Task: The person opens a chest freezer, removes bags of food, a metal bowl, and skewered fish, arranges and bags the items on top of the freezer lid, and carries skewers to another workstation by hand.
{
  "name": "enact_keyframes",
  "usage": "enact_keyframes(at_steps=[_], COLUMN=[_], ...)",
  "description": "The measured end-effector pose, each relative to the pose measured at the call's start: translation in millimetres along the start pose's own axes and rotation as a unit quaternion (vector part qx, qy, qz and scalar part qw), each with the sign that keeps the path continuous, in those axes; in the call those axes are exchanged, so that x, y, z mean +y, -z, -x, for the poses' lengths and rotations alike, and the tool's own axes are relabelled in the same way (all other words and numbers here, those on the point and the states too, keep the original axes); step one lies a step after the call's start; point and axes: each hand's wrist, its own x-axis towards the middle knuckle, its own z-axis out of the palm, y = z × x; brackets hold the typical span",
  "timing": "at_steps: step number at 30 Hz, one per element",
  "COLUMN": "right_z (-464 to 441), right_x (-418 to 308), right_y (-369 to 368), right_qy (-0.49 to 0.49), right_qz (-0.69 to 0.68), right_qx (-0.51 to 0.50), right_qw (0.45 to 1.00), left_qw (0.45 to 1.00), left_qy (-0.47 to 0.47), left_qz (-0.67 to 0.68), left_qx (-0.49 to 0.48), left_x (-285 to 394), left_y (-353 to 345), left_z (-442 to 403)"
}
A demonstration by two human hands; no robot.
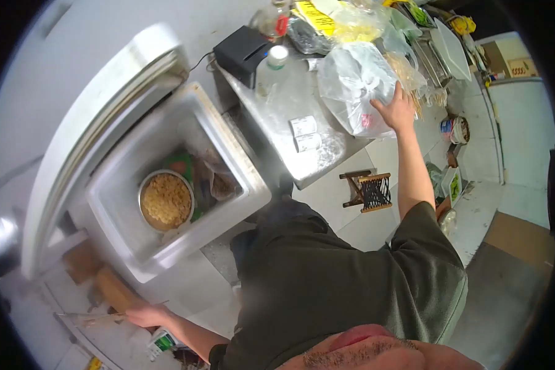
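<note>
My right hand (398, 112) has its thumb and fingers spread against the side of a white plastic bag (354, 83) on the metal table. The bag looks full and knotted; its contents are hidden. Low on the left, my left hand (147, 316) is closed around a few thin skewers (98, 319), which stick out to the left and are blurred. Between my arms and the wall stands an open chest freezer (253, 191), its white lid (61, 160) raised. Inside it, a round metal bowl (193, 200) holds yellowish, crumbly food (165, 200), beside bagged items.
On the metal table (277, 132) are a black printer (240, 54), a clear bottle (272, 71), paper rolls (305, 134) and more bags. A folding stool (375, 192) stands on the tiled floor. A bucket (455, 131) and a vegetable crate (453, 186) sit to the right.
</note>
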Motion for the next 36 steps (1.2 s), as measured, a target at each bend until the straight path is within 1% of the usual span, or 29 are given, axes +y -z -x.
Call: enact_keyframes(at_steps=[1, 2, 3, 4, 6, 7, 9, 11, 12, 13, 14, 16, 17, 18, 19, 20, 21, 22, 23, 24, 25, 26, 28, 29, 30, 32, 34, 35, 36], right_z=[-20, -30, -30, -28, -38, -40, -49, -58, -62, -65, -69, -83, -88, -93, -92, -91, -86, -83, -83, -82, -82, -80, -66, -60, -56, -42, -15, -8, -26], right_x=[15, 23, 19, 7, 7, 9, 17, 29, 29, 37, 47, 74, 86, 100, 109, 116, 112, 108, 97, 96, 87, 85, 73, 72, 77, 83, 70, 65, 53], right_y=[-13, -6, -6, 2, -12, -17, -26, -27, -26, -20, -7, 19, 30, 39, 42, 44, 52, 55, 73, 69, 83, 104, 131, 143, 157, 198, 237, 255, 289], right_qy=[-0.001, -0.002, 0.014, 0.019, 0.004, 0.030, 0.086, 0.095, 0.105, 0.120, 0.115, 0.111, 0.125, 0.141, 0.148, 0.168, 0.152, 0.145, 0.149, 0.133, 0.118, 0.092, 0.117, 0.113, 0.109, 0.136, 0.142, 0.180, 0.193], right_qz=[-0.030, -0.057, 0.001, 0.035, 0.001, -0.013, -0.043, -0.095, -0.121, -0.144, -0.189, -0.275, -0.281, -0.287, -0.263, -0.211, -0.220, -0.196, -0.227, -0.320, -0.316, -0.305, -0.283, -0.316, -0.345, -0.278, -0.297, -0.287, -0.241], right_qx=[-0.060, -0.120, -0.133, -0.090, -0.042, -0.034, -0.015, -0.075, -0.106, -0.103, -0.114, -0.136, -0.160, -0.187, -0.193, -0.174, -0.148, -0.096, -0.164, -0.160, -0.190, -0.213, -0.181, -0.189, -0.201, -0.215, -0.135, -0.145, -0.241], right_qw=[0.998, 0.991, 0.991, 0.995, 0.999, 0.999, 0.995, 0.988, 0.981, 0.977, 0.969, 0.945, 0.938, 0.929, 0.934, 0.947, 0.952, 0.965, 0.948, 0.924, 0.922, 0.924, 0.935, 0.923, 0.910, 0.926, 0.935, 0.930, 0.920], left_qw=[1.000, 1.000, 1.000, 0.998, 0.996, 0.997, 1.000, 0.999, 0.999, 0.999, 0.999, 0.990, 0.980, 0.891, 0.734, 0.772, 0.806, 0.811, 0.778, 0.908, 0.981, 0.988, 0.986, 0.985, 0.985, 0.984, 0.978, 0.974, 0.969], left_qy=[-0.012, -0.023, -0.021, -0.019, -0.047, -0.028, -0.021, -0.019, -0.026, -0.033, -0.038, -0.126, -0.167, -0.336, -0.492, -0.425, -0.371, -0.365, -0.487, -0.341, -0.184, -0.063, -0.065, -0.065, -0.046, -0.055, -0.027, -0.019, -0.009], left_qz=[0.004, 0.008, -0.021, -0.051, -0.075, -0.061, -0.017, 0.028, 0.019, 0.008, -0.002, -0.070, -0.109, -0.306, -0.462, -0.470, -0.460, -0.456, -0.393, -0.243, -0.060, 0.135, 0.154, 0.161, 0.167, 0.165, 0.202, 0.221, 0.241], left_qx=[0.003, 0.003, 0.000, -0.005, -0.003, 0.030, 0.000, -0.024, -0.021, -0.018, -0.014, -0.011, -0.007, -0.005, 0.070, 0.042, 0.015, 0.041, 0.061, -0.005, -0.010, -0.045, -0.028, -0.021, -0.021, -0.045, -0.048, -0.052, -0.058], left_x=[7, 13, 22, 31, 46, 71, 87, 108, 120, 128, 131, 110, 97, 76, 54, 62, 84, 52, 33, 54, 75, 103, 105, 101, 96, 67, 40, 29, 19], left_y=[-3, -8, -9, -13, -21, -34, -43, -52, -56, -59, -58, -47, -39, -28, -16, -20, -26, -12, -3, -10, -18, -33, -37, -36, -32, -24, -22, -21, -22], left_z=[2, 7, 10, 14, 25, 40, 47, 61, 67, 71, 72, 55, 44, 23, 2, 10, 29, 2, -17, -5, 8, 22, 15, 6, -3, -32, -63, -77, -89])
